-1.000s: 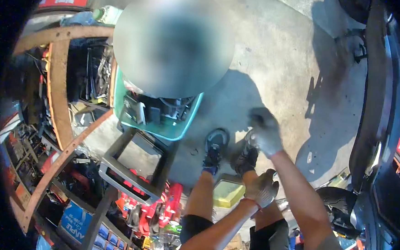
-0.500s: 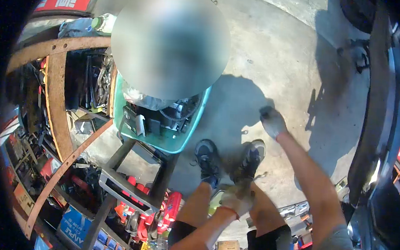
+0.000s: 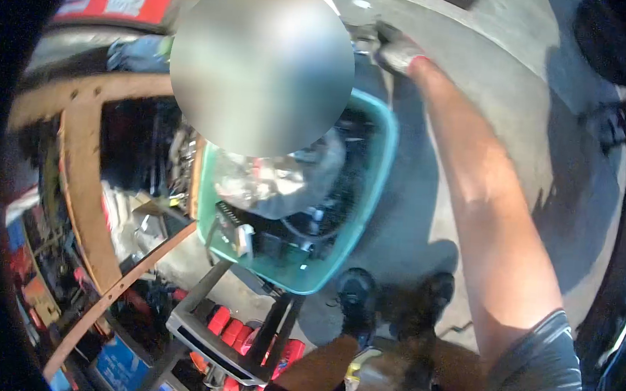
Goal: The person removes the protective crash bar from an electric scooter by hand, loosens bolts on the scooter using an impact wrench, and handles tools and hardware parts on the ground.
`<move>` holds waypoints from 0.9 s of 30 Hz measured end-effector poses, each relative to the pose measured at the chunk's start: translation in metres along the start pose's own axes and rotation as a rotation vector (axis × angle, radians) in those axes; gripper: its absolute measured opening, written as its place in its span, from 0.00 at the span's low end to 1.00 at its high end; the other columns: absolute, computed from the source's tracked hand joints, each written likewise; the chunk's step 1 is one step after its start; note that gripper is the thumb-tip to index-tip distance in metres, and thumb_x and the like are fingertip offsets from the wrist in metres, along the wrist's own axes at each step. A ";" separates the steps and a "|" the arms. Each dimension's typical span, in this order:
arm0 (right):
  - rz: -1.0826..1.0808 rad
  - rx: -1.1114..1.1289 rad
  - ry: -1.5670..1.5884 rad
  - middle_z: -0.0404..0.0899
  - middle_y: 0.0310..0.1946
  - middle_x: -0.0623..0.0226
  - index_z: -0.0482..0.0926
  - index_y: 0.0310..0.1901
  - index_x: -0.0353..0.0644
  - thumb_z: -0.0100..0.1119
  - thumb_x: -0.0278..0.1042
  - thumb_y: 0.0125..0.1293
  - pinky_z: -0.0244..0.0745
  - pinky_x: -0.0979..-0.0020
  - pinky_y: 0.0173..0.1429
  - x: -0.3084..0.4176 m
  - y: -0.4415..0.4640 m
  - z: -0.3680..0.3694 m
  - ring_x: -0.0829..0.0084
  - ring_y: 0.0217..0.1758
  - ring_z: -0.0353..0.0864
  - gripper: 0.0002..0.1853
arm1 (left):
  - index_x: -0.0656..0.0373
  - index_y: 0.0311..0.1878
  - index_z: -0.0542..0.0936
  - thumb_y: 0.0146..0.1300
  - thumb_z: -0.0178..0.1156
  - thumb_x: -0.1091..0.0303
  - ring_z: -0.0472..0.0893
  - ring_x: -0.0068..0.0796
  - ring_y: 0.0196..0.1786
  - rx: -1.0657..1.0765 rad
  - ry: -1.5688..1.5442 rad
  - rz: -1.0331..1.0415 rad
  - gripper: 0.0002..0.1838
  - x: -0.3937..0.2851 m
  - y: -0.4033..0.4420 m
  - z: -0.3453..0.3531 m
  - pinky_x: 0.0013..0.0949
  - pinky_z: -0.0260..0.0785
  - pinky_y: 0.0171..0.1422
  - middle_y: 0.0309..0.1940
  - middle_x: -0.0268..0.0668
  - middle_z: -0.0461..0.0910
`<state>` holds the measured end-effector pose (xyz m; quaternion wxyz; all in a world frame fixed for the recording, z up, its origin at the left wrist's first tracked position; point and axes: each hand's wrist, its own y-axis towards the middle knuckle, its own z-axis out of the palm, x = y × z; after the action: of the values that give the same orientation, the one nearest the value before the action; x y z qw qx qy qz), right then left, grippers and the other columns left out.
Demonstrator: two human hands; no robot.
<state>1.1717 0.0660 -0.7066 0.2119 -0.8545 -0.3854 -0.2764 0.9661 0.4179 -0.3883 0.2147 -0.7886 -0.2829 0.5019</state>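
My right hand (image 3: 399,52), in a pale glove with dark fingers, reaches far forward past the teal bin. Its fingers are curled together beside a small silvery piece (image 3: 365,39); blur hides what that piece is and whether the fingers grip it. Low between my knees is my left hand (image 3: 380,382), gloved, dark and smeared, so its fingers do not show clearly. The teal bin (image 3: 380,174) stands left of my right forearm. Inside it lie a crumpled clear plastic bag (image 3: 278,186) and dark parts. A blurred disc covers the bin's far side.
To the left, a rusty metal frame (image 3: 83,196) stands around shelves of tools and boxes. A dark stand (image 3: 217,351) with red items (image 3: 233,330) is beside my leg. My shoes (image 3: 357,291) are on the concrete floor (image 3: 506,85); a dark vehicle-like edge runs along the right.
My right hand has moved forward and left, from above my shoes to beyond the bin. The view has shifted, so the bin appears larger and my left hand lower.
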 end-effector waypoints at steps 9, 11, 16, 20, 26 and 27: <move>0.832 -0.486 0.868 0.72 0.31 0.72 0.69 0.30 0.43 0.59 0.27 0.56 0.71 0.74 0.42 -0.027 -0.328 -0.122 0.77 0.35 0.71 0.07 | 0.57 0.50 0.74 0.56 0.56 0.59 0.81 0.47 0.30 0.484 0.349 0.195 0.20 -0.033 0.009 0.066 0.46 0.73 0.33 0.30 0.47 0.80; 1.030 -0.703 1.164 0.75 0.33 0.70 0.72 0.34 0.42 0.58 0.27 0.58 0.72 0.75 0.39 -0.068 -0.440 -0.087 0.77 0.35 0.73 0.05 | 0.56 0.53 0.72 0.56 0.56 0.57 0.80 0.49 0.32 0.586 0.486 0.194 0.23 -0.009 -0.001 0.095 0.48 0.73 0.36 0.31 0.48 0.80; 1.478 -0.732 0.745 0.78 0.26 0.58 0.78 0.33 0.37 0.51 0.33 0.63 0.76 0.68 0.38 -0.110 -0.661 -0.060 0.68 0.31 0.80 0.09 | 0.55 0.55 0.70 0.57 0.55 0.58 0.79 0.54 0.39 0.767 0.555 0.231 0.23 0.036 -0.001 0.129 0.49 0.72 0.42 0.37 0.52 0.79; 1.625 -0.489 0.077 0.80 0.31 0.54 0.80 0.31 0.37 0.49 0.41 0.61 0.70 0.67 0.40 -0.158 -0.772 -0.041 0.64 0.35 0.80 0.16 | 0.57 0.53 0.71 0.58 0.52 0.64 0.78 0.57 0.40 0.670 0.343 0.013 0.19 0.017 0.001 0.128 0.50 0.71 0.42 0.37 0.53 0.78; 1.760 -0.150 -0.478 0.82 0.35 0.53 0.81 0.35 0.38 0.50 0.42 0.62 0.72 0.65 0.40 -0.223 -0.820 -0.077 0.56 0.37 0.81 0.16 | 0.59 0.52 0.72 0.58 0.51 0.68 0.77 0.57 0.41 0.716 0.462 0.099 0.17 -0.006 0.024 0.117 0.50 0.71 0.44 0.38 0.55 0.78; 1.866 -0.261 -0.340 0.81 0.35 0.52 0.81 0.38 0.38 0.52 0.43 0.61 0.73 0.64 0.41 -0.232 -0.815 -0.089 0.55 0.38 0.81 0.16 | 0.59 0.52 0.72 0.58 0.51 0.69 0.78 0.57 0.42 0.702 0.386 -0.027 0.17 -0.004 0.025 0.119 0.50 0.71 0.45 0.38 0.55 0.78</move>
<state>0.3843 0.3885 -0.6653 0.1909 -0.8630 0.4589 0.0908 0.8623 0.4026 -0.4491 0.5267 -0.7434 -0.0592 0.4080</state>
